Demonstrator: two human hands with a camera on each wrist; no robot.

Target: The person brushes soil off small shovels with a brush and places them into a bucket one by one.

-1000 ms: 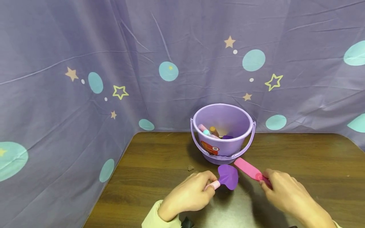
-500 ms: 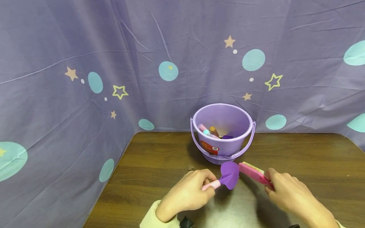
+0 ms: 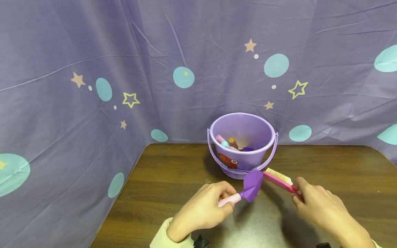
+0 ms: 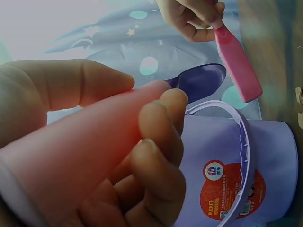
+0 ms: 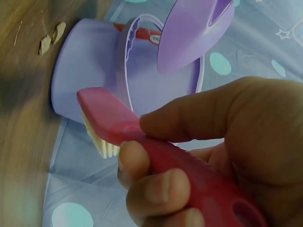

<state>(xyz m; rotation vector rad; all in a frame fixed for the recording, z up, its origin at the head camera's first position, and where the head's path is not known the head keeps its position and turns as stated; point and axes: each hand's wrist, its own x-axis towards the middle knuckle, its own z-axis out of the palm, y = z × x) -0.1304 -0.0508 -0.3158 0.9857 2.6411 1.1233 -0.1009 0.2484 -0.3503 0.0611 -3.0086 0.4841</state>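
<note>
My left hand (image 3: 206, 206) grips the pale pink handle of a toy shovel (image 3: 252, 184), whose purple blade points away to the right. In the left wrist view, thumb and fingers wrap the handle (image 4: 90, 142). A pink brush (image 5: 106, 113) is held by its handle in my right hand (image 3: 322, 208). Its cream bristles (image 3: 279, 175) face up and away in the head view. Blade and brush head come close together just in front of a purple bucket (image 3: 242, 160). The bucket stands upright, its handle (image 3: 270, 159) hanging down at the front.
Inside the bucket lie a pink stick with a light blue end (image 3: 224, 143), a brown piece (image 3: 232, 142) and something dark purple. Dry brown flakes (image 5: 45, 46) lie on the wooden table (image 3: 173, 165). A purple patterned cloth (image 3: 198, 100) hangs behind and at left.
The brush has turned from its flat pink back to show its bristles and shifted slightly right. The shovel blade has risen and tilted, now overlapping the bucket's lower edge in the head view.
</note>
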